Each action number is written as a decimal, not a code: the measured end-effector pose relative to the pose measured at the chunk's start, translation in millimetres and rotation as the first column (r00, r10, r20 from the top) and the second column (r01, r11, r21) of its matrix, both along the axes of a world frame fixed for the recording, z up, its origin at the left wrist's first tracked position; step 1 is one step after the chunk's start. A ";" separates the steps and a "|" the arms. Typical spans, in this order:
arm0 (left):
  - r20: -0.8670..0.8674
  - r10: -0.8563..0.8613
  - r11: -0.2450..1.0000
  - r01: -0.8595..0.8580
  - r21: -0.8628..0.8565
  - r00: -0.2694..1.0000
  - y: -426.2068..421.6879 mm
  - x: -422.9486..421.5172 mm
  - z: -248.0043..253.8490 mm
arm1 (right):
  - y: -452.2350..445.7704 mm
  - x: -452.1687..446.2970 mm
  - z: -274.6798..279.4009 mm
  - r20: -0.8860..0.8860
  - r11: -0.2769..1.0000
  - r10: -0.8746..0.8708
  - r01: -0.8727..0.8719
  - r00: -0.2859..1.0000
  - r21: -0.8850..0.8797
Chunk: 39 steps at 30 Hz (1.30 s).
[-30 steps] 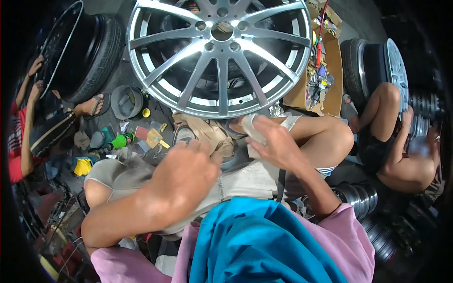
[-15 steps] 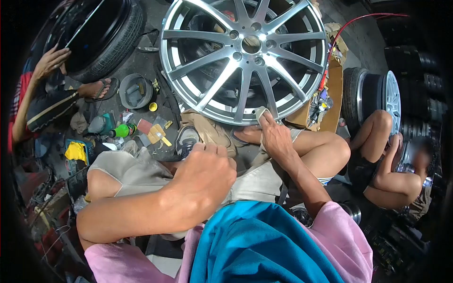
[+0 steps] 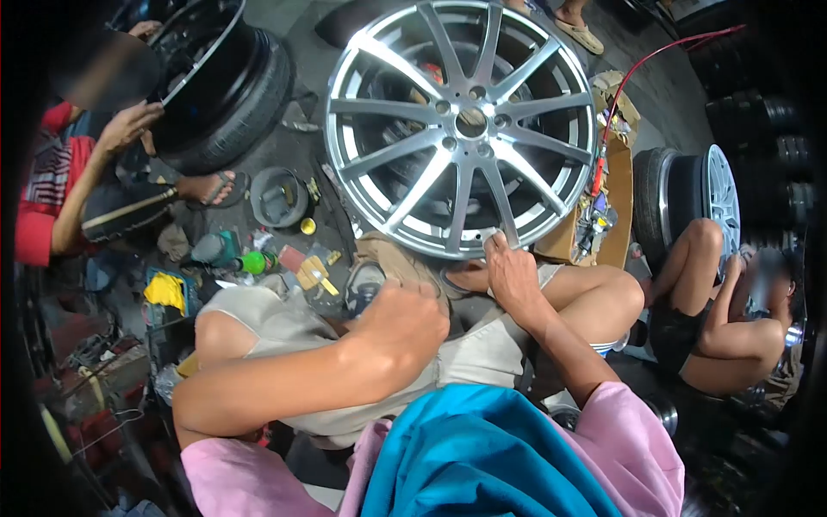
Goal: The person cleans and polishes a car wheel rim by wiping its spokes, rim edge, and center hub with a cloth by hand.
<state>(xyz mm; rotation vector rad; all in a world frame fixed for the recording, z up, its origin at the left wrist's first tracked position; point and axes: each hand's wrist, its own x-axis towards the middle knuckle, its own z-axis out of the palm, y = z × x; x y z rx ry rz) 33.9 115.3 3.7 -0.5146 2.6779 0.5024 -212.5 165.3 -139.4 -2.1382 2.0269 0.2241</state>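
Note:
A large silver multi-spoke alloy wheel [image 3: 472,123] lies face up in front of me, its lower edge close to my knees. My right hand [image 3: 514,274] is at that edge, with its fingers pinched together against the lip. The small folded grey-beige piece, cloth or sandpaper, that showed in this hand earlier is now mostly hidden by the fingers. My left hand [image 3: 403,320] is a closed fist above my lap, apart from the wheel; whatever may be inside it is hidden.
At left, a person's hand [image 3: 129,127] touches another rim beside a tyre [image 3: 237,116]. A grey bucket [image 3: 280,196], green bottle [image 3: 257,261] and yellow cloth [image 3: 166,291] are on the floor. A cardboard box [image 3: 616,198] stands right; a person [image 3: 732,336] crouches beyond it.
The view has shifted, so most things appear lower and further right. My right hand stays at the wheel's lower edge, and the folded piece is less visible. The left fist remains closed.

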 end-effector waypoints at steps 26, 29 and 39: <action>0.037 0.059 0.998 -0.059 0.009 0.998 0.6 -19.8 -25.1 | 28.9 48.6 9.8 0.566 0.973 0.131 -0.215 0.814 0.084; 0.016 0.070 0.997 -0.070 0.030 0.997 -1.7 -17.1 -19.1 | 26.6 44.0 5.0 0.641 0.966 0.136 -0.245 0.755 0.083; -0.046 0.081 0.997 -0.081 -0.007 0.996 7.4 -17.7 -23.0 | 38.0 28.3 -41.9 0.566 0.949 0.236 -0.312 0.790 0.039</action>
